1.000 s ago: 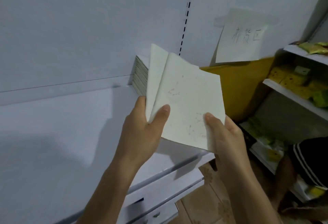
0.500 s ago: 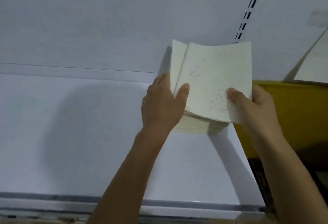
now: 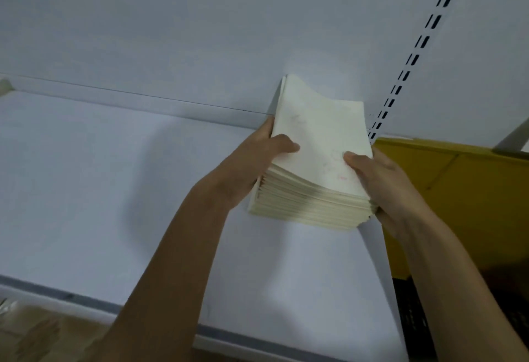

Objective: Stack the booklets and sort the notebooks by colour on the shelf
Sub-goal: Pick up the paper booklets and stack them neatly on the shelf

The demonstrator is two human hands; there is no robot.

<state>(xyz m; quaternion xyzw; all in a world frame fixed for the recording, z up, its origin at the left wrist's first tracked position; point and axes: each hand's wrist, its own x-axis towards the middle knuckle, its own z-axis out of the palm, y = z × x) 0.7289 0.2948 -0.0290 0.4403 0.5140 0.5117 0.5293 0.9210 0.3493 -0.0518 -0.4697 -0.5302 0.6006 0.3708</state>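
A white shelf (image 3: pixel 114 189) is seen, its flat board met at the back edge by a white back panel (image 3: pixel 200 32) and trimmed along the front edge by a grey strip (image 3: pixel 86 301). A stack of cream booklets (image 3: pixel 309 207) is carried directly on the board, set near the back right corner and just inside the right edge. The lower booklets are laid flat and roughly squared, while the topmost ones are bent upward at their far end toward the back panel. Faint red marks are shown on the top cover.
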